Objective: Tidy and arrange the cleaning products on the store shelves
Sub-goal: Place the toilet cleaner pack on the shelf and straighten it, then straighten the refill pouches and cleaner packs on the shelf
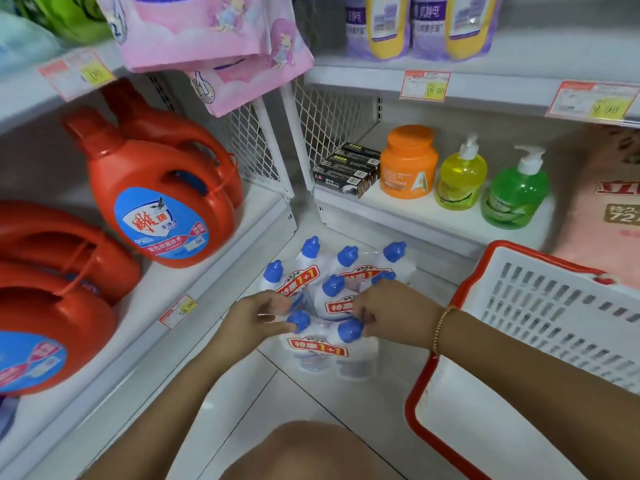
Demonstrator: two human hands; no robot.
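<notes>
The left hand is held low and forward, palm turned inward, its fingers and thumb curled round one blue cap of the twin pack. The right hand is set opposite it, knuckles up, fingers closed round the other blue cap of that pack. Both forearms are stretched downward and inward, so that the hands nearly meet over the pack. A gold bead bracelet is worn on the right wrist.

The twin pack, two white bottles wrapped in clear film with a red "1+1" label, is stood upright on the low white surface in the corner where the two shelf units meet. Just behind it, more packs of the same kind are crowded together, touching one another.

To the right, a white basket with a red rim is seen tilted beside the right forearm. On the shelf above the packs are ranged black boxes, an orange jar, a yellow pump bottle and a green pump bottle. On the left shelf red detergent jugs are stood, with a price tag fixed to the shelf edge below them. Pink pouches are hung overhead.
</notes>
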